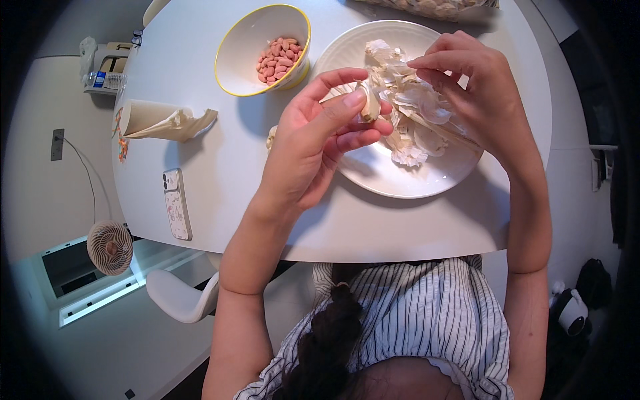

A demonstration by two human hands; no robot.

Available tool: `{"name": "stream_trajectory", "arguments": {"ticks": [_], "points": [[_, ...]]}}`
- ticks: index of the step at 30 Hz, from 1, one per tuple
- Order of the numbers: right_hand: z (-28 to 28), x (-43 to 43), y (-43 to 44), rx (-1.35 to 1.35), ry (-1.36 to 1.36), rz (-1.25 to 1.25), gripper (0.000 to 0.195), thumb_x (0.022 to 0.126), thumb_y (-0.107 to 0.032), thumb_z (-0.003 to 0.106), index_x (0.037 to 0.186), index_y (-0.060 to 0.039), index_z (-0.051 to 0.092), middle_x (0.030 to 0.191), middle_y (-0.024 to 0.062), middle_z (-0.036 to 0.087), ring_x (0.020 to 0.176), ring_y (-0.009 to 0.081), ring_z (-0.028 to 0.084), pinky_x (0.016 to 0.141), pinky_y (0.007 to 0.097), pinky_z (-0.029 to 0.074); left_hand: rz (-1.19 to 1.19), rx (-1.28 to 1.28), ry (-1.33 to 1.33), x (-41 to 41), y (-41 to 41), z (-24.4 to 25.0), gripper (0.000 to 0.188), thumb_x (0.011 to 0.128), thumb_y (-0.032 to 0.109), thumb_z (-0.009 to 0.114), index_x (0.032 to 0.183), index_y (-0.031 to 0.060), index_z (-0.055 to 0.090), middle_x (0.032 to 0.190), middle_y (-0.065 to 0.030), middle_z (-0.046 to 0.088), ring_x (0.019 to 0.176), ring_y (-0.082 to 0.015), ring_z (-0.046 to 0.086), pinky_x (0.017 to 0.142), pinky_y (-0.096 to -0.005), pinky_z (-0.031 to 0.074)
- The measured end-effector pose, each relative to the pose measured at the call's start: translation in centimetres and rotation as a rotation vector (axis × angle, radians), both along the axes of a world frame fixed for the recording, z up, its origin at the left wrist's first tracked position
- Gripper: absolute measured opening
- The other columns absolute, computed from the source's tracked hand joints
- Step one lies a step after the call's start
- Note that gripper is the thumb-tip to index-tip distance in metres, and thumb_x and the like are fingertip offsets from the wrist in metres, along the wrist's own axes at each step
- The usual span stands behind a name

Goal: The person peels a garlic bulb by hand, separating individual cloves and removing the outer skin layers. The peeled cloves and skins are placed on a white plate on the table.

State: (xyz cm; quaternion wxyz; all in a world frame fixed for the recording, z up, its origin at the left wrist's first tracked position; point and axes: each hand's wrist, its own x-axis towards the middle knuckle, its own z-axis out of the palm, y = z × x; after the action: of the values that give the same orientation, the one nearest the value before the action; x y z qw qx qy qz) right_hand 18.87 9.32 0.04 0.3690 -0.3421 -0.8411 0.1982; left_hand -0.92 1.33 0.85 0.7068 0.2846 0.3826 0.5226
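Observation:
Between the thumb and fingers of my left hand (320, 125) is a garlic clove (370, 102), partly covered by papery skin. My right hand (465, 75) hovers over the right side of a white plate (400, 190), its thumb and index fingertips close together. Whether a scrap of skin sits between those fingertips is too small to tell. A heap of dry garlic skins (415, 115) and stalk pieces lies on the plate below both hands. Behind my left hand, a pale garlic piece (271, 137) on the table is mostly hidden.
A yellow-rimmed bowl (235, 60) holding pink-skinned peanuts (280, 61) stands beyond my left hand. Further left are a paper roll (160, 121) with a torn end and a phone (177, 204) in a patterned case. At the far edge lies a filled plastic bag (435, 7).

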Motion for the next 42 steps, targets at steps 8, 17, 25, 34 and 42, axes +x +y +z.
{"name": "stream_trajectory", "arguments": {"ticks": [8, 17, 25, 34, 42], "points": [[1.2, -0.5, -0.6, 0.077, 0.104, 0.086, 0.024, 0.076, 0.011, 0.054, 0.093, -0.0007, 0.067, 0.071, 0.0056, 0.054, 0.064, 0.0124, 0.05, 0.057, 0.0228, 0.04, 0.032, -0.016, -0.008, -0.2, 0.1, -0.1, 0.028, 0.088, 0.012, 0.055, 0.111, -0.0027, 0.047, 0.099, -0.0178, 0.06, 0.08, -0.0159, 0.065, 0.069, -0.0186, 0.056], [1.2, -1.7, -2.2, -0.111, 0.151, 0.24, 0.031, 0.075, 0.003, 0.062, 0.105, -0.0032, 0.064, 0.074, 0.0048, 0.056, 0.065, 0.0107, 0.052, 0.054, 0.0212, 0.039, 0.019, -0.02, 0.036, -0.2, 0.0, -0.1, 0.03, 0.087, 0.012, 0.057, 0.112, -0.0023, 0.047, 0.098, -0.013, 0.061, 0.077, -0.0146, 0.065, 0.068, -0.0175, 0.055], [1.5, -1.8, -2.7, -0.639, 0.311, 0.22, 0.019, 0.081, -0.003, 0.063, 0.097, 0.0064, 0.064, 0.09, 0.0093, 0.065, 0.079, 0.0113, 0.061, 0.071, 0.0206, 0.049, 0.116, 0.367, 0.435, 0.4, -0.5, -0.4, 0.032, 0.082, 0.006, 0.065, 0.11, -0.0041, 0.054, 0.092, -0.0105, 0.064, 0.082, -0.0158, 0.064, 0.076, -0.0242, 0.052], [1.4, -1.7, -2.6, -0.037, 0.186, 0.173, 0.02, 0.072, -0.003, 0.069, 0.092, -0.004, 0.07, 0.081, 0.007, 0.058, 0.075, 0.0143, 0.054, 0.061, 0.024, 0.043, 0.258, 0.618, 0.746, 0.5, -0.3, -1.4, 0.021, 0.079, -0.003, 0.064, 0.1, -0.0043, 0.062, 0.091, -0.0106, 0.064, 0.08, -0.0146, 0.064, 0.071, -0.0237, 0.053], [1.7, -1.7, -2.8, 0.168, 0.079, 0.132, 0.022, 0.064, 0.002, 0.072, 0.085, -0.0042, 0.069, 0.072, 0.0058, 0.053, 0.068, 0.0182, 0.049, 0.058, 0.0272, 0.041, 0.223, 0.755, 0.908, 0.3, -0.5, -1.6, 0.022, 0.079, -0.007, 0.061, 0.102, -0.0055, 0.062, 0.099, -0.0123, 0.06, 0.086, -0.0151, 0.062, 0.076, -0.0238, 0.053]]}}
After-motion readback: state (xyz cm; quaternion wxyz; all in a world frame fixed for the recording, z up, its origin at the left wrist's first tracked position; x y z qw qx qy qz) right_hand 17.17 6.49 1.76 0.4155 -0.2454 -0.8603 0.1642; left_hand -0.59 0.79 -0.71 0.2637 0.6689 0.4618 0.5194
